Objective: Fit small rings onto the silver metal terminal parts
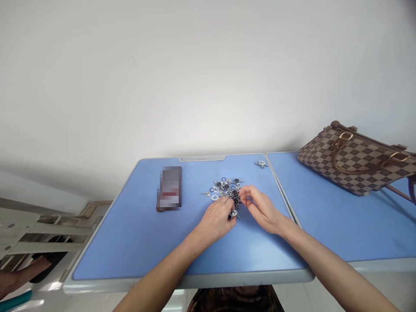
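Observation:
My left hand (218, 219) is closed around a small metal part with an oval flange (233, 213), which shows between thumb and fingers. My right hand (258, 208) reaches in from the right with thumb and fingertips pinched together at the edge of the pile; what they hold is too small to make out. Just beyond both hands lies a loose pile of small metal parts (226, 186), with black round pieces, thin pins, rings and oval plates. A flat oval plate (215, 197) lies by the left fingers, which hide some of the pile.
A blurred dark phone-like object (169, 188) lies on the blue desk (139, 242) to the left. Several metal parts (261, 164) sit together near the far right corner. A checkered handbag (360, 160) rests on the adjoining desk. Another person's limb (27, 273) shows at lower left.

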`<state>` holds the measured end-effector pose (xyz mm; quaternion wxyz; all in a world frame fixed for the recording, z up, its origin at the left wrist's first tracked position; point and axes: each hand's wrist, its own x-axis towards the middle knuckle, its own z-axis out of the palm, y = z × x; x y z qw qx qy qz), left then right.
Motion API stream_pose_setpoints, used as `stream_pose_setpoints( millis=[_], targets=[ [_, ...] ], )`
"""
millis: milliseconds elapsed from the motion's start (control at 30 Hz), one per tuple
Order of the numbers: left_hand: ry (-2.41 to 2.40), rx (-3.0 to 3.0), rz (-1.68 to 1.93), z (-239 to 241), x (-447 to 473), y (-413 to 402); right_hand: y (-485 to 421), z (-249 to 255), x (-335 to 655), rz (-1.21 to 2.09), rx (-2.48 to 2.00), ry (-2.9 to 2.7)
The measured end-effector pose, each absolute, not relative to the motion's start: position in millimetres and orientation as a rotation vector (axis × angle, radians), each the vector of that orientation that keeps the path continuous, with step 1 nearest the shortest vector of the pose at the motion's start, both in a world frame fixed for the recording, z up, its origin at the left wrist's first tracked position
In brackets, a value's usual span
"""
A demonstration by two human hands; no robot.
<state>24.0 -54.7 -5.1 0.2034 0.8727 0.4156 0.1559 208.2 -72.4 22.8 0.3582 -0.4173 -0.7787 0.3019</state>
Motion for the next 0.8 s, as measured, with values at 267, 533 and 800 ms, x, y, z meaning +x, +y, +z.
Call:
stream_pose_setpoints(
  millis=[267, 533, 800],
  targets=[
    [1.182, 2.433, 0.396, -1.6, 23.9, -56.1, -68.8, 14.6, 204.4, 0.544, -1.283, -2.494],
    [1.176, 2.435, 0.376, -0.4, 24.5, -55.6, -69.6, 12.7, 203.0, 0.387, -1.352, -2.696],
    [1.201, 2.417, 0.387, -2.9, 23.9, -56.6, -68.3, 11.3, 199.9, 0.357, -1.379, -2.738]
  ],
)
